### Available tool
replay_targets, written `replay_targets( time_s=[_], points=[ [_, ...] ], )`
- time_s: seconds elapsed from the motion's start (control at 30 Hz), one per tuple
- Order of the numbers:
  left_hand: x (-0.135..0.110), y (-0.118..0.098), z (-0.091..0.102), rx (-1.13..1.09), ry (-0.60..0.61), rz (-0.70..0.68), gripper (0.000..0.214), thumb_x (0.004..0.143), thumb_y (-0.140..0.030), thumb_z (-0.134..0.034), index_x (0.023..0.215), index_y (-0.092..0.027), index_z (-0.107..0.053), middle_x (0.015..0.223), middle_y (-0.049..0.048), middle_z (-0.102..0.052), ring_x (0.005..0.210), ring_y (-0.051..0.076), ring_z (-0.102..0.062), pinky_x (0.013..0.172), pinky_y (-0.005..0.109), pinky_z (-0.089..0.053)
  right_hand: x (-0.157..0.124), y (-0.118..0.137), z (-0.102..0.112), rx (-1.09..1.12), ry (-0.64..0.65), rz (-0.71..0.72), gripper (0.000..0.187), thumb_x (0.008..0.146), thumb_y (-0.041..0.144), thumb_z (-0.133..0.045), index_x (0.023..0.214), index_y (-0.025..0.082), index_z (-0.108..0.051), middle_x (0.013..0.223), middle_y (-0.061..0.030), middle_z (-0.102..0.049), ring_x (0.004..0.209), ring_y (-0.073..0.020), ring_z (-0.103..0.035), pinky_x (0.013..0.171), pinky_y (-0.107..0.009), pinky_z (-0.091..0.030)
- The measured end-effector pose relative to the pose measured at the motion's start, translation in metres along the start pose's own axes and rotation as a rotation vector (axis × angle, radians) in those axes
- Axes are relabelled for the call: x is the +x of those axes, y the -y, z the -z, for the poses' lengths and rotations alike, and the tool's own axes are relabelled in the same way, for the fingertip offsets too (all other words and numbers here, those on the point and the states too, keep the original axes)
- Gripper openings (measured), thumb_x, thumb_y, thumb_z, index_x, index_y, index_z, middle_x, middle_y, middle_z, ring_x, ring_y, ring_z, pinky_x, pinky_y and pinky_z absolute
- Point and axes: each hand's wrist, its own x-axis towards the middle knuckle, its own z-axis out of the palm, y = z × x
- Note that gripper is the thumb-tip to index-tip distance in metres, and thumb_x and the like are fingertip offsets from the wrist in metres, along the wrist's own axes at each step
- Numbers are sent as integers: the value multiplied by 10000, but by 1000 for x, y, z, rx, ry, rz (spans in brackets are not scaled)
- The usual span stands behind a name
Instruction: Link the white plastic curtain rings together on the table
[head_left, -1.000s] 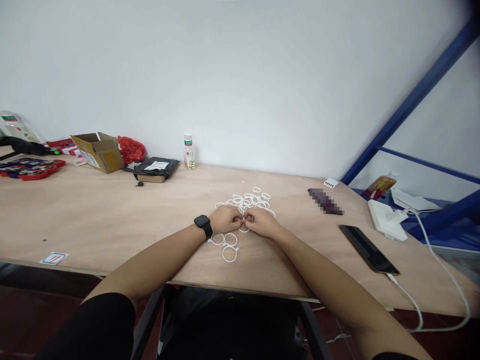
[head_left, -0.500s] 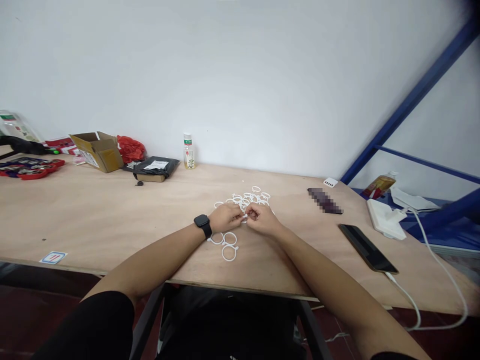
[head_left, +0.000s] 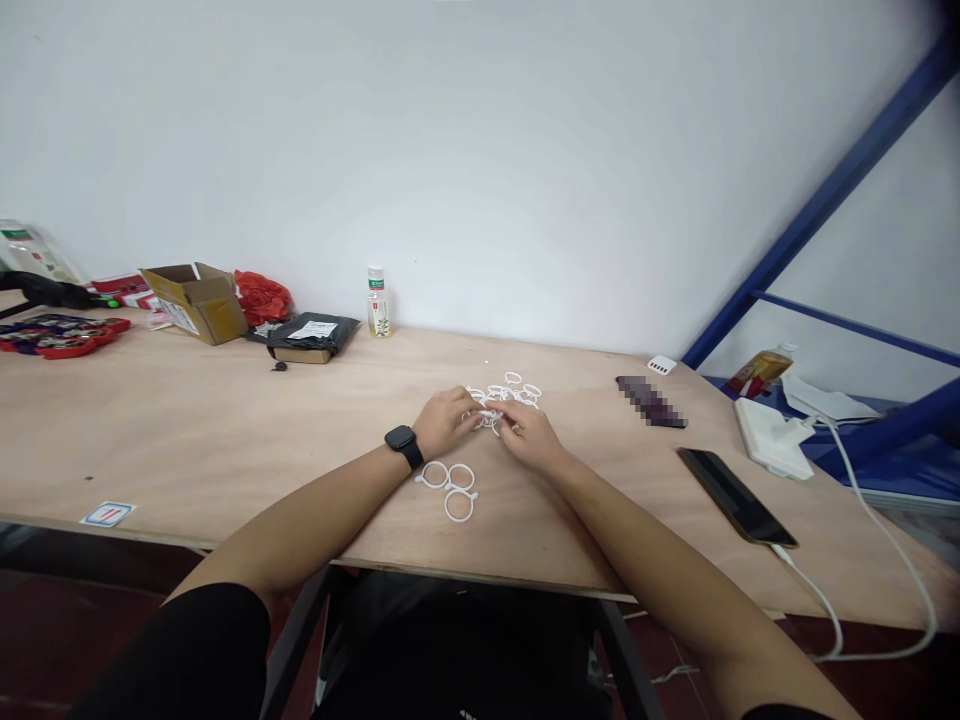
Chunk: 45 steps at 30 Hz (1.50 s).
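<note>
Both my hands meet over a pile of white plastic rings (head_left: 511, 390) on the plywood table (head_left: 225, 430). My left hand (head_left: 442, 421), with a black watch on the wrist, has its fingers curled and pinches a white ring at the pile's near edge. Opposite it, my right hand (head_left: 529, 437) is also curled, its fingertips on the same ring (head_left: 487, 415). Three linked rings (head_left: 450, 485) lie on the table just below my left wrist.
A black phone (head_left: 735, 495) on a white cable lies right of my right arm, beyond it a white power strip (head_left: 772, 440). A small bottle (head_left: 378, 303), a black parcel (head_left: 311, 337) and a cardboard box (head_left: 196, 302) stand along the wall at the back left.
Both hands have moved a little away from me, up into the near edge of the ring pile. The three linked rings stay where they were.
</note>
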Motion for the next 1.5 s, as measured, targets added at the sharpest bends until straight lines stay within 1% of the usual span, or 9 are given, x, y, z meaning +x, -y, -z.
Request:
replay_targets(
  time_s=[0.1, 0.23, 0.3, 0.5, 0.63, 0.8, 1.0, 1.3, 1.5],
  points=[
    [-1, 10, 1, 36, -88, 175, 218, 907, -315, -572, 1042, -198, -697, 954, 61, -634, 830, 164, -603, 776, 299, -460, 0, -1, 1, -14, -44, -8, 430, 843, 137, -479, 1231, 262, -618, 1236, -66, -632, 950, -186, -628, 762, -313, -521],
    [-3, 15, -2, 48, 3, 295, 265, 838, -300, -646, 1083, -209, -695, 1041, 52, -641, 820, 162, -621, 797, 312, -486, -1, 5, 3, 7, 83, 60, 321, 850, 174, -536, 1135, 245, -665, 1084, -61, -680, 767, -157, -622, 735, -311, -520],
    [-4, 13, -3, 26, 16, 303, 236, 841, -308, -637, 1044, -208, -705, 1048, 50, -636, 819, 159, -624, 802, 309, -498, -2, 12, 4, 31, 185, 134, 285, 850, 222, -586, 1124, 227, -662, 1036, -60, -686, 799, -166, -623, 777, -319, -512],
    [-4, 9, -4, -24, 15, 218, 217, 861, -335, -614, 1016, -209, -699, 1057, 52, -622, 831, 154, -622, 789, 299, -518, -4, 36, -1, 82, 416, 272, 436, 789, 465, -702, 1142, 217, -642, 1118, -83, -633, 1004, -223, -597, 870, -344, -487],
    [-5, 11, -4, -58, 9, 212, 208, 864, -339, -611, 996, -206, -701, 1040, 54, -617, 813, 147, -618, 772, 291, -523, -7, 42, -8, 106, 484, 280, 350, 790, 413, -705, 1081, 222, -670, 1089, -68, -620, 980, -203, -589, 843, -316, -488],
    [-4, 12, -6, -108, 13, 190, 202, 867, -332, -605, 991, -204, -700, 1034, 55, -616, 820, 144, -611, 759, 279, -520, -7, 34, -8, 71, 497, 210, 145, 790, 233, -669, 928, 212, -710, 1009, -43, -626, 902, -171, -596, 801, -285, -480],
    [-3, 7, -2, -158, 47, 168, 222, 899, -344, -559, 982, -191, -697, 980, 56, -630, 776, 133, -596, 759, 274, -501, -2, 20, -2, 18, 481, 116, 127, 754, 110, -622, 795, 196, -705, 851, -15, -633, 766, -138, -586, 701, -246, -446],
    [-2, -4, 4, -145, 197, 78, 241, 916, -352, -520, 976, -189, -687, 900, 45, -674, 790, 150, -610, 772, 277, -479, -2, 16, 2, -37, 531, -6, 50, 739, 182, -677, 708, 192, -639, 631, 39, -588, 574, -103, -495, 541, -212, -310],
    [-3, -2, 2, -172, 240, -30, 261, 852, -162, -469, 1016, -189, -670, 1007, 58, -667, 974, 176, -606, 897, 294, -474, -2, 15, 3, -33, 493, -64, 63, 787, 207, -633, 733, 188, -606, 630, 44, -580, 561, -93, -473, 547, -211, -290]
  ],
)
